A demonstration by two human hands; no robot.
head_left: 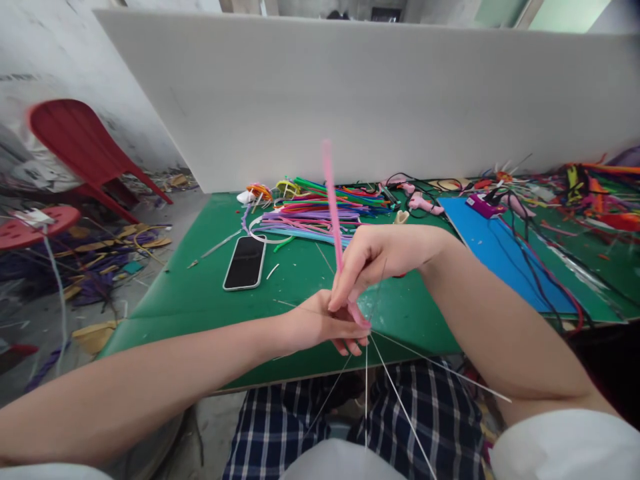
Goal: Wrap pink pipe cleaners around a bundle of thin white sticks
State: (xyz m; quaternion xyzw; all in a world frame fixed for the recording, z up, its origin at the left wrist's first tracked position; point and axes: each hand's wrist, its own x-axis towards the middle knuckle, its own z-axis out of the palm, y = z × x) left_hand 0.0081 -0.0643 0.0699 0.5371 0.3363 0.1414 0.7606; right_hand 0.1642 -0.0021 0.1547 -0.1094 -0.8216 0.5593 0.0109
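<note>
My left hand (320, 323) is closed in a pinch around a bundle of thin white wires (400, 393) that fan out downward over my lap. My right hand (373, 257) sits just above it, fingers closed on a pink pipe cleaner (331, 200) that stands up and leans slightly left. The pipe cleaner's lower end meets the wires where both hands touch, above the front edge of the green table (190, 293).
A black phone (245, 262) lies on the table beside a pile of colourful pipe cleaners (315, 207). A blue sheet (500, 250), cables and pink tools lie to the right. A white board (380, 93) stands behind. Red chairs (80, 143) and floor scraps are at left.
</note>
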